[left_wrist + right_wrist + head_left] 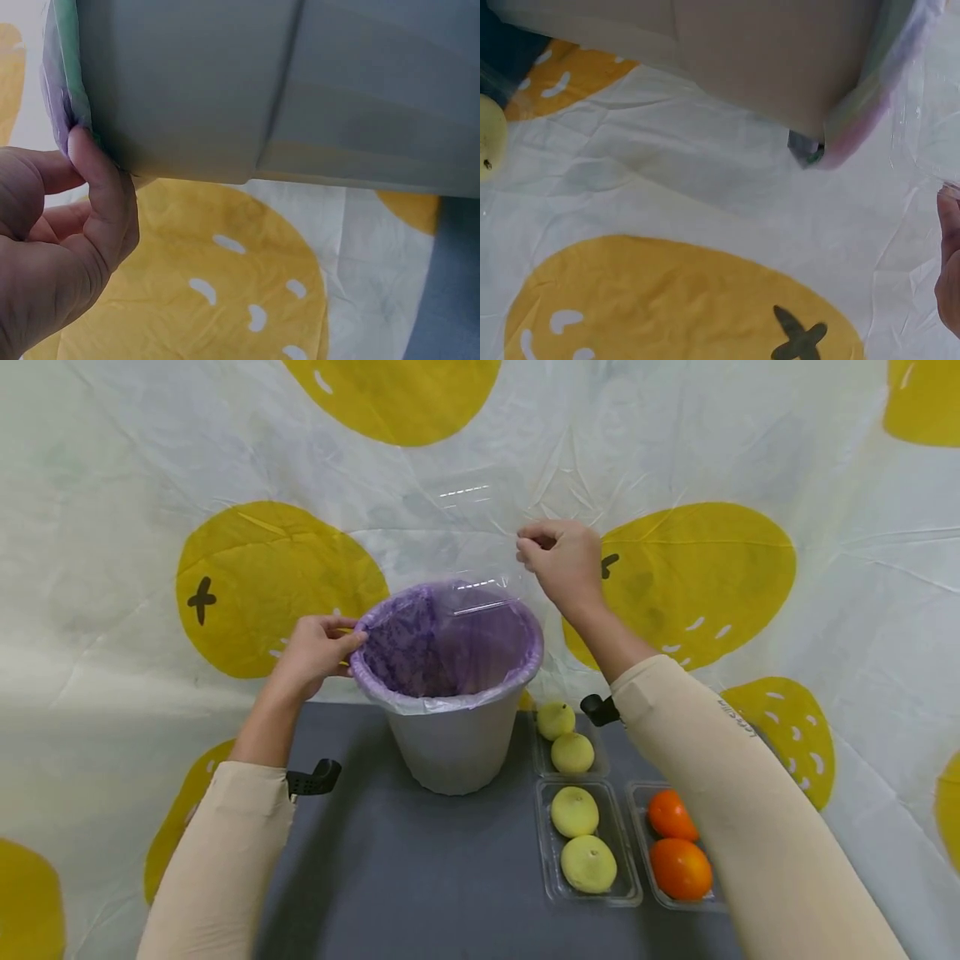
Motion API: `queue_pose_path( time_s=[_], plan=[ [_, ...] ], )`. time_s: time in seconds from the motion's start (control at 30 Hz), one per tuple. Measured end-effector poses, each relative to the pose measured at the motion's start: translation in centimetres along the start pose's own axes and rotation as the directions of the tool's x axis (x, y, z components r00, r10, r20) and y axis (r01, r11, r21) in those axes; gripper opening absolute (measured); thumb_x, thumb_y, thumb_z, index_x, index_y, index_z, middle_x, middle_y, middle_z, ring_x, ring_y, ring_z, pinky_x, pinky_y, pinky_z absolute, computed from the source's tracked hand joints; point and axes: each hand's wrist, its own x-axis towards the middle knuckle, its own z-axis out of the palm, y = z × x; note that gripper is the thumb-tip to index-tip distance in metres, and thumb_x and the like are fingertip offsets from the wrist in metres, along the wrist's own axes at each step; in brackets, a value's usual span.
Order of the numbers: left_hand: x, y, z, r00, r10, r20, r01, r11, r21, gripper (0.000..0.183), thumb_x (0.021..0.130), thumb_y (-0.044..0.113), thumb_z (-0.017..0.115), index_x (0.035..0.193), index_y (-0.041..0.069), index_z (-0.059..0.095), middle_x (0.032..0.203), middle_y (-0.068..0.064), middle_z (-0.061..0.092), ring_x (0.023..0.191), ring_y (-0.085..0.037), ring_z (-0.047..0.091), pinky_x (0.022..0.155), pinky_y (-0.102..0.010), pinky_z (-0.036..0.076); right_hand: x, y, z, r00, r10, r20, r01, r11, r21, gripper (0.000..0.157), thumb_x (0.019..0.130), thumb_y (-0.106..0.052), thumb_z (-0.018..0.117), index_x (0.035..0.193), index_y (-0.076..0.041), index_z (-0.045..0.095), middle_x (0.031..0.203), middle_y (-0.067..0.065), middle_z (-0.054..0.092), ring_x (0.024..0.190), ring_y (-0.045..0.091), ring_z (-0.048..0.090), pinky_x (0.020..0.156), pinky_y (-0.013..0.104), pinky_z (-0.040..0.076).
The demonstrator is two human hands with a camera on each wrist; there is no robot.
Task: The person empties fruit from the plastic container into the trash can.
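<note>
A light grey trash bin (453, 747) stands on the dark table, lined with a purple plastic bag (405, 652) folded over its rim. My left hand (311, 652) pinches the bin's rim and bag edge at the left; in the left wrist view the thumb and fingers (105, 195) hold that edge. Above the bin's mouth, my right hand (562, 564) holds a see-through plastic container (480, 597) by its right edge. Part of this container (934, 112) shows in the right wrist view, with the fingertips at its edge. Its full outline is hard to make out.
Right of the bin, two clear trays (551, 893) hold round yellow-green fruit (588, 864). Beside them another clear tray (637, 852) holds orange fruit (681, 868), partly covered by my right sleeve. A white sheet with yellow shapes (281, 585) hangs behind the table (420, 868).
</note>
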Motion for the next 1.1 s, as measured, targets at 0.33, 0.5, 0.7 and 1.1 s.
queue_pose_path(
  time_s=[0.33,0.5,0.7,1.1],
  plan=[
    [0.3,0.0,-0.1,1.0,0.004,-0.006,-0.004,1.0,0.0,0.054,0.107,0.023,0.057,0.154,-0.001,0.044,0.133,-0.022,0.055,0.076,-0.007,0.068,0.066,-0.023,0.061,-0.2,1.1,-3.0,0.985,0.168,0.045,-0.174,0.934,0.313,0.022,0.09,-0.009,0.078,0.103,0.008,0.076,0.079,0.0,0.072,0.068,0.014,0.071,0.069,0.021,0.062],
    [0.4,0.1,0.0,1.0,0.004,-0.013,-0.004,1.0,0.004,0.054,0.107,0.024,0.058,0.153,0.0,0.045,0.134,-0.021,0.056,0.078,-0.007,0.068,0.067,-0.023,0.061,-0.7,2.1,-5.0,0.976,0.204,0.072,-0.215,0.876,0.431,0.017,0.087,-0.009,0.082,0.096,0.004,0.077,0.081,0.005,0.073,0.07,0.017,0.072,0.066,0.024,0.063],
    [0.3,0.2,0.0,1.0,0.008,-0.012,-0.008,1.0,-0.004,0.054,0.107,0.023,0.058,0.154,0.0,0.046,0.134,-0.021,0.055,0.078,-0.007,0.068,0.068,-0.023,0.061,-2.2,3.7,-7.4,0.975,0.21,0.069,-0.216,0.84,0.498,0.014,0.088,-0.005,0.08,0.096,0.006,0.076,0.082,0.007,0.074,0.068,0.018,0.072,0.064,0.027,0.063],
    [0.5,0.1,0.0,1.0,0.0,-0.001,0.0,1.0,-0.013,0.053,0.107,0.022,0.057,0.154,0.0,0.044,0.131,-0.018,0.055,0.076,-0.006,0.068,0.066,-0.023,0.061,-5.6,6.9,-12.4,0.959,0.273,0.081,-0.271,0.79,0.55,0.015,0.089,-0.008,0.081,0.099,0.001,0.076,0.089,0.008,0.075,0.074,0.016,0.074,0.067,0.028,0.063]
  ],
)
